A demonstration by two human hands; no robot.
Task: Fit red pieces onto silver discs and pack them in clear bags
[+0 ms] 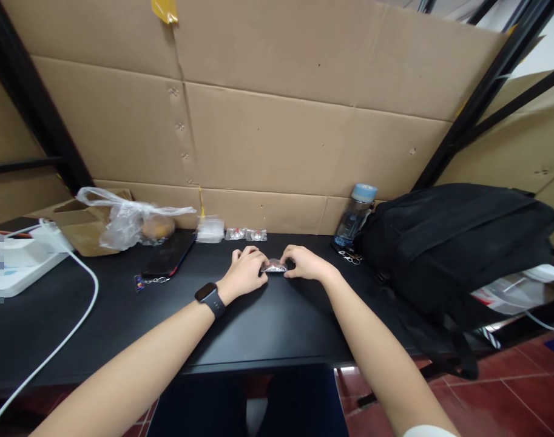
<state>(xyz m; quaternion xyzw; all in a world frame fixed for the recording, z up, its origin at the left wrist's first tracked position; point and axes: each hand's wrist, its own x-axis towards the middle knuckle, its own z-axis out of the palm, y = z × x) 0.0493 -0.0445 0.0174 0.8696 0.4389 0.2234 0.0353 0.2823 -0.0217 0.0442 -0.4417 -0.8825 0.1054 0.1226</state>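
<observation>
Head view: left hand [246, 273] and right hand [306, 264] are pinching opposite ends of a packet [274, 266], fingers curling narrow. Packet is sitting between them, mid-table [267, 331]. Two more packets [256, 235] are lying behind, beside a clear stack [210, 230].

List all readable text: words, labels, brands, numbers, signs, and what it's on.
None readable.
Shiny packet between left hand and right hand: reddish mark, too small.
Two other packets: reddish marks, too small.
Bottle: faint markings, unreadable.
Clear container, far right: red-and-white patch, blurred.
White unit, far left: partly pixelated.
</observation>
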